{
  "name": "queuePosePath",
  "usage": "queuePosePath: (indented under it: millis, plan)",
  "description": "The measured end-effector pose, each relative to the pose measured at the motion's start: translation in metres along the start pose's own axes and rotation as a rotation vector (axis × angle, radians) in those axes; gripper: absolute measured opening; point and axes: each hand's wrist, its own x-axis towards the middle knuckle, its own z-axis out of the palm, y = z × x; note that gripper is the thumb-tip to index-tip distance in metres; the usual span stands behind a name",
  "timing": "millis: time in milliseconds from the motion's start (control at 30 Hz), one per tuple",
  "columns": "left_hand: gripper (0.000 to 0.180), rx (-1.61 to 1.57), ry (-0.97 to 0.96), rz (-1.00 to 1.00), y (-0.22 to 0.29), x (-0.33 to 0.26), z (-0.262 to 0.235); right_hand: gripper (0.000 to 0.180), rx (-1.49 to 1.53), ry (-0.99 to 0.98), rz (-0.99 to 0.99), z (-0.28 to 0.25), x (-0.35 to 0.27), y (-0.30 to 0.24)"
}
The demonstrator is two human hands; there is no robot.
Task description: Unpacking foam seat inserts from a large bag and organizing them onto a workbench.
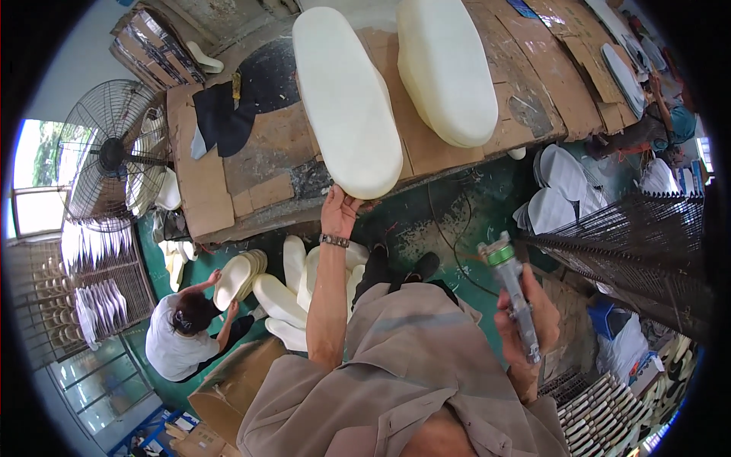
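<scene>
My left hand (339, 209) reaches out to the near end of a long white foam sole stack (346, 99) lying on the cardboard-covered table (263, 164), fingers touching its edge. A second, cream-coloured foam stack (449, 65) lies beside it to the right. My right hand (525, 316) grips a grey metal spray tool (510, 289) with a green collar near its tip, held upright at my side, away from the table.
A person in a white shirt (179, 339) crouches on the green floor at lower left, handling white soles (240, 274). More white soles (293, 293) lie below the table. A large fan (114, 156) stands left. Wire racks (647, 251) stand right.
</scene>
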Motion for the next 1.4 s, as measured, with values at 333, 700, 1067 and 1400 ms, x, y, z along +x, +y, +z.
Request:
queuePosePath:
  millis: [333,700,1067,1400]
  plan:
    - [0.02,-0.03,0.088,0.046,-0.008,-0.007,0.002,0.058,0.039,-0.143,-0.019,-0.026,-0.023,0.018]
    - [0.029,0.137,0.187,0.049,-0.013,-0.019,0.02,0.054,0.091,-0.149,-0.012,-0.052,-0.044,0.041]
    - [0.026,0.118,0.176,0.098,-0.016,-0.017,0.012,0.056,0.1,-0.104,0.049,-0.061,-0.063,0.054]
    - [0.025,0.15,0.206,0.118,-0.02,-0.017,0.014,0.054,0.135,-0.312,0.008,-0.08,-0.072,0.058]
